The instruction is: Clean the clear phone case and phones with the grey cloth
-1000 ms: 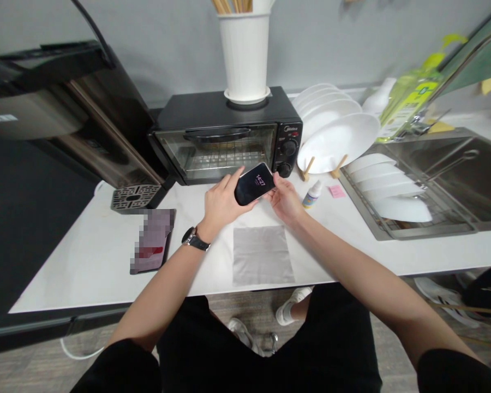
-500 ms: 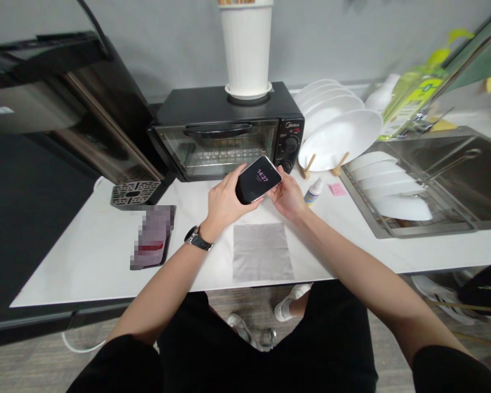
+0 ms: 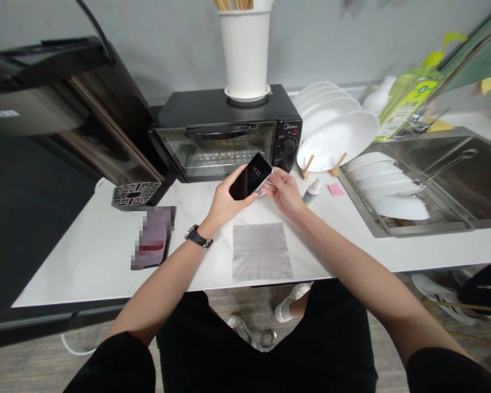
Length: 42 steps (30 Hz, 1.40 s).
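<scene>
A phone with a dark screen reading 14:27 is held above the counter, in front of the toaster oven. My left hand wraps around its left and lower edge, fingers behind and thumb along the near side. At the phone's right end, my right hand pinches a clear phone case, which shows partly off the phone's edge. Below the hands a grey cloth lies flat on the counter. A small spray bottle stands just right of my right hand.
Behind stands a black toaster oven with a white utensil cup on top. A second, blurred-out phone lies left on the white counter. To the right are racked plates, a pink note and a sink with bowls.
The phone has tilted and shifted slightly left. The clear case now stands away from its right edge in my right hand. The cloth and bottle stay put.
</scene>
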Each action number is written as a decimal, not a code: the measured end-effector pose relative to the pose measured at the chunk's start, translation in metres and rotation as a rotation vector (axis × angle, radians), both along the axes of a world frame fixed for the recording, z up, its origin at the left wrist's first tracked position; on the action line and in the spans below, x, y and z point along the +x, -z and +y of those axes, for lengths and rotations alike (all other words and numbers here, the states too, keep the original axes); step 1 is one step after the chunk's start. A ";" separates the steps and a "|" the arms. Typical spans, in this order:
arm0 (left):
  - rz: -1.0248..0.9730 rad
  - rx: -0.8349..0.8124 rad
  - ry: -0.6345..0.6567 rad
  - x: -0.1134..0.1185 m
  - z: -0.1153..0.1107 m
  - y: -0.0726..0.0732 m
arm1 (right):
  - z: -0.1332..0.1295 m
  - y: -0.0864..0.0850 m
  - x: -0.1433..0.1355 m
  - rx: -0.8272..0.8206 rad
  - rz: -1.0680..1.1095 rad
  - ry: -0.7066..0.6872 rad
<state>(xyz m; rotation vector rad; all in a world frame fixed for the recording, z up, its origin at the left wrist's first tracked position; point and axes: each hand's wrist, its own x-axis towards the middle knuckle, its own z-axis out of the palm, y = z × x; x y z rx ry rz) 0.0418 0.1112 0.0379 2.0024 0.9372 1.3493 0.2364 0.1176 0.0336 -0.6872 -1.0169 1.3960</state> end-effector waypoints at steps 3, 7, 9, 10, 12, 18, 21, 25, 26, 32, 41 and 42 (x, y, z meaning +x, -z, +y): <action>-0.085 -0.053 -0.023 -0.005 0.008 0.002 | -0.003 0.001 -0.002 -0.019 -0.038 0.046; -0.177 -0.108 -0.080 -0.018 0.018 -0.001 | -0.006 0.005 -0.006 -0.023 -0.085 0.140; -0.167 -0.088 -0.101 -0.023 0.021 -0.004 | -0.007 0.005 -0.006 0.012 -0.102 0.202; -0.147 -0.075 -0.100 -0.025 0.021 -0.005 | -0.009 0.004 -0.005 0.040 -0.098 0.228; -0.068 -0.063 -0.073 -0.025 0.020 -0.007 | -0.012 -0.001 -0.002 0.109 -0.066 0.258; 0.373 0.003 -0.005 -0.021 0.008 -0.013 | -0.021 -0.013 0.003 0.220 0.020 0.266; 0.551 0.007 0.007 -0.021 0.007 -0.009 | -0.021 -0.012 0.002 0.227 -0.005 0.222; 0.643 -0.005 0.040 -0.024 0.012 0.001 | -0.020 -0.007 0.000 0.216 -0.069 0.176; 0.649 -0.011 0.058 -0.025 0.014 0.004 | -0.020 -0.006 0.000 0.203 -0.093 0.173; 0.630 -0.007 0.140 -0.025 0.020 0.010 | -0.021 -0.006 -0.003 0.121 -0.176 0.165; 0.580 -0.016 0.201 -0.025 0.023 0.013 | -0.016 -0.002 -0.004 0.119 -0.162 0.113; 0.588 -0.009 0.206 -0.025 0.024 0.014 | -0.016 -0.002 -0.005 0.113 -0.164 0.106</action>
